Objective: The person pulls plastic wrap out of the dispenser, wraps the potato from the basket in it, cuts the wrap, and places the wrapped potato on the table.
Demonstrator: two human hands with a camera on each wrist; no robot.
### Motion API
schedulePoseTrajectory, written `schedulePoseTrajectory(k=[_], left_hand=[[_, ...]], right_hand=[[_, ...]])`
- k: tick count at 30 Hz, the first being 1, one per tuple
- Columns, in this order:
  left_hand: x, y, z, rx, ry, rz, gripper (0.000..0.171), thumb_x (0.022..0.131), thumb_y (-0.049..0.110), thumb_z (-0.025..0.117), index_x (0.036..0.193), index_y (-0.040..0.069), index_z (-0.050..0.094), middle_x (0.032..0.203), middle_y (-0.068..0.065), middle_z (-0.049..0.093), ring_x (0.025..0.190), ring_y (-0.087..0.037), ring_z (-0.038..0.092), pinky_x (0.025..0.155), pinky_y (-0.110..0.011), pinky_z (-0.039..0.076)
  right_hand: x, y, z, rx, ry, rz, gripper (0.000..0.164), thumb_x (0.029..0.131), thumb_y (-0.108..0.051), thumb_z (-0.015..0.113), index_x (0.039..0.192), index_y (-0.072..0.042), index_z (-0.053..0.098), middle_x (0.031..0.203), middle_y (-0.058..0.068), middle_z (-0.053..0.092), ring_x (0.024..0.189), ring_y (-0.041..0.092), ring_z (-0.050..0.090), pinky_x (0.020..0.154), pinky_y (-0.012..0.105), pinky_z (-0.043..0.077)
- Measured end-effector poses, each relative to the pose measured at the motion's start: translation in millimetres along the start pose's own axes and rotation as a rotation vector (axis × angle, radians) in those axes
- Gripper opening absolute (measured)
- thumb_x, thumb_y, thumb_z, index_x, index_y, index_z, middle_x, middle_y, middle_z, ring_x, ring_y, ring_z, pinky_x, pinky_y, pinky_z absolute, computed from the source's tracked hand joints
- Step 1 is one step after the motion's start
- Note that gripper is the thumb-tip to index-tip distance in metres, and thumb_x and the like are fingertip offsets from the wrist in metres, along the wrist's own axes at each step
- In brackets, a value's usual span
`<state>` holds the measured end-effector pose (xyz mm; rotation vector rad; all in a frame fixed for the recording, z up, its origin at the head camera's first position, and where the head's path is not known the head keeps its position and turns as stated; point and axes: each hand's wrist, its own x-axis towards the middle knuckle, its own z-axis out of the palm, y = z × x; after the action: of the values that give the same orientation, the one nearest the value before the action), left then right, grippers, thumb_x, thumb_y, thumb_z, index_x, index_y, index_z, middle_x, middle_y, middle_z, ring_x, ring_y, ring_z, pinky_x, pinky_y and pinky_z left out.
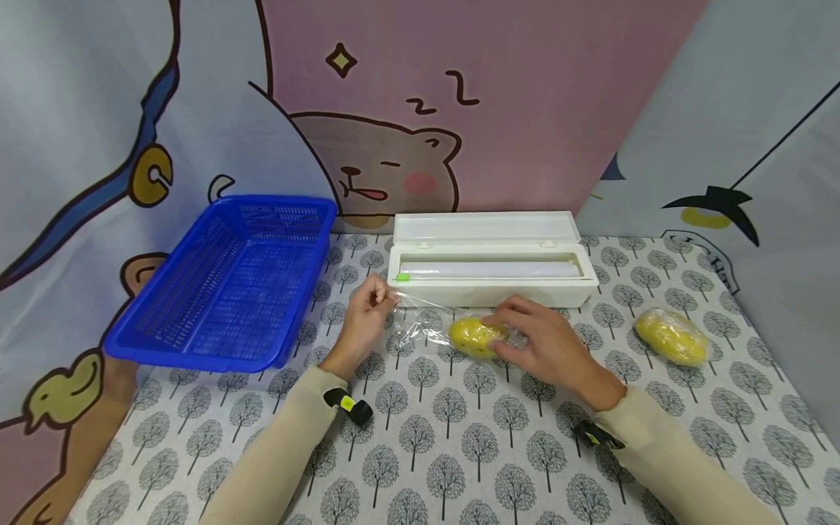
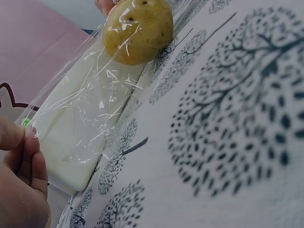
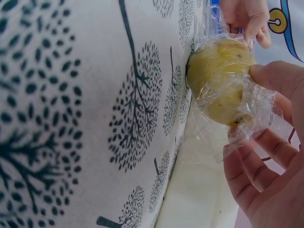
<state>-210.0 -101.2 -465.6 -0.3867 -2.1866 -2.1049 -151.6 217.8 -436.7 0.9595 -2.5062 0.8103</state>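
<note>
A yellow potato lies on the cloth, partly covered by clear plastic wrap. My right hand grips its right end; in the right wrist view, thumb and fingers hold the potato with crinkled film around it. To the left, my left hand pinches the film's edge between thumb and fingertips. The left wrist view shows the film stretched from those fingers to the potato. Just behind both hands stands a white wrap dispenser, lid up, with a film roll inside.
At the left stands a blue plastic basket with slotted sides. Another potato, wrapped in film, lies to the right. A green slider sits on the dispenser's front left edge. Behind the tree-patterned tablecloth hangs a cartoon-printed backdrop.
</note>
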Motion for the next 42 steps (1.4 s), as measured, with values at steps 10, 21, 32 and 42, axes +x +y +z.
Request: schedulePoseTrajectory(k=[10, 21, 32, 42], left_hand=[[4.6, 6.7, 1.4, 0.0, -0.013, 0.057, 0.045, 0.098, -0.019, 0.059, 0.077, 0.0, 0.024, 0.086, -0.01, 0.052, 0.092, -0.025, 0.062, 0.09, -0.033, 0.057], [-9.4, 12.0, -1.7, 0.059, -0.041, 0.055, 0.048, 0.1, -0.018, 0.063, 0.074, 0.005, 0.029, 0.085, -0.012, 0.054, 0.088, -0.025, 0.058, 0.092, -0.034, 0.057], [-24.0, 24.2, -8.4, 0.203, -0.103, 0.136, 0.041, 0.098, -0.016, 0.066, 0.078, 0.009, 0.04, 0.092, -0.014, 0.065, 0.094, -0.028, 0.065, 0.084, -0.034, 0.053], [-36.9, 29.0, -14.1, 0.321, -0.266, 0.242, 0.034, 0.097, -0.011, 0.072, 0.087, 0.011, 0.048, 0.096, -0.004, 0.072, 0.092, -0.023, 0.069, 0.086, -0.037, 0.058]], right_hand=[[-2.9, 2.3, 0.8, 0.019, 0.0, -0.008, 0.035, 0.086, -0.014, 0.091, 0.118, -0.01, 0.08, 0.114, 0.002, 0.074, 0.086, 0.019, 0.071, 0.068, 0.036, 0.062], [-4.9, 4.1, 0.2, 0.007, 0.001, -0.02, 0.038, 0.086, -0.01, 0.092, 0.122, -0.01, 0.079, 0.114, 0.004, 0.075, 0.084, 0.02, 0.072, 0.067, 0.036, 0.063], [-3.3, 3.7, -4.2, 0.05, 0.046, 0.05, 0.042, 0.082, -0.005, 0.096, 0.12, -0.01, 0.078, 0.109, 0.002, 0.074, 0.084, 0.02, 0.072, 0.066, 0.035, 0.064], [-3.1, 2.4, -5.2, 0.032, 0.046, 0.09, 0.044, 0.081, -0.002, 0.097, 0.12, -0.005, 0.077, 0.101, 0.002, 0.073, 0.082, 0.018, 0.07, 0.068, 0.036, 0.064]])
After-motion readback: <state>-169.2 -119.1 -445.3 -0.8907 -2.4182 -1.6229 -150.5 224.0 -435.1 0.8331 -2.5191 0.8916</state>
